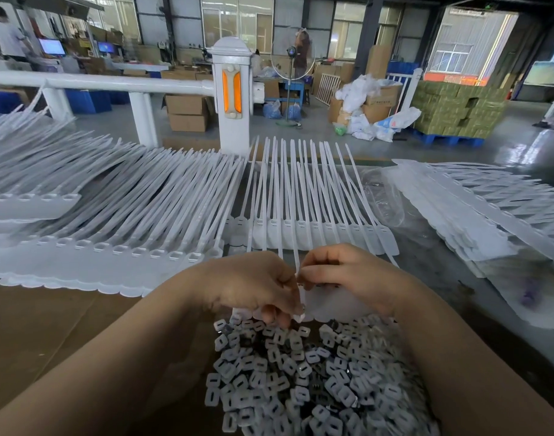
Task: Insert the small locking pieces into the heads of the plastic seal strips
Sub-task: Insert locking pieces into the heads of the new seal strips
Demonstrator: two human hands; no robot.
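Head view: both hands, left (256,286) and right (348,273), pinch white plastic seal strip (296,247); next, push small grey locking piece (300,316) into head.

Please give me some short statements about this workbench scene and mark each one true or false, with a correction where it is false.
1. A pile of small locking pieces lies close in front of the person, below both hands. True.
2. The left hand rests flat and idle on the cardboard. False: its fingers are curled and pinch something small and white just above the pile.
3. The right hand pinches a white seal strip. True.
4. The seal strips on the bench are bright orange. False: they are white or translucent; orange shows only on the white fence post behind the bench.
5. Joined sheets of seal strips lie stacked on the left of the bench. True.
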